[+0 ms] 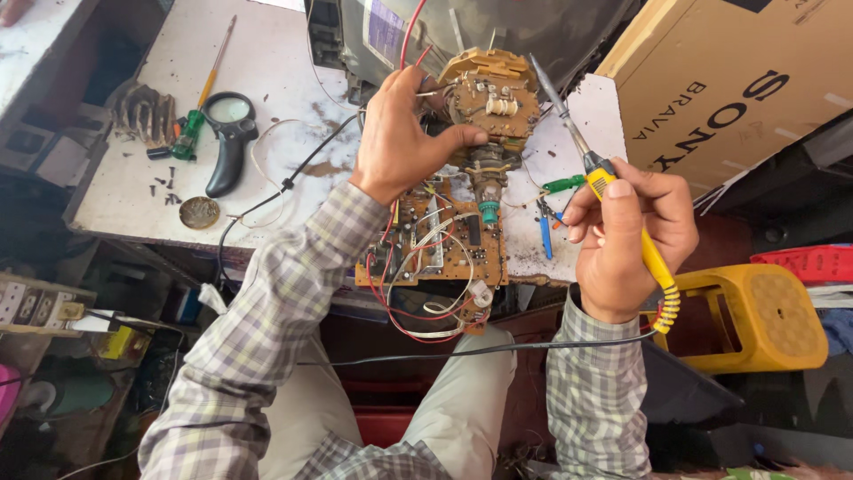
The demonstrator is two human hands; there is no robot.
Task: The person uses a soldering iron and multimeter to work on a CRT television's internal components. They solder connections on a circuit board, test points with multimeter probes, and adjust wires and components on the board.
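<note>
Gripping the round yoke assembly (491, 98) upper centre, the left hand (400, 133) steadied it; the right hand (626, 236), closed around the soldering iron (613, 191), angled its tip up-left toward it.

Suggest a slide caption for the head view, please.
Left hand steadies a round brown coil assembly while right hand holds a yellow soldering iron.

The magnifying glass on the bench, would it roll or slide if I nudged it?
The magnifying glass lies flat, so it would probably slide, not roll. Its thick black handle looks rigid. The lens is likely fragile, and loose screws beside it could scratch it.
</note>
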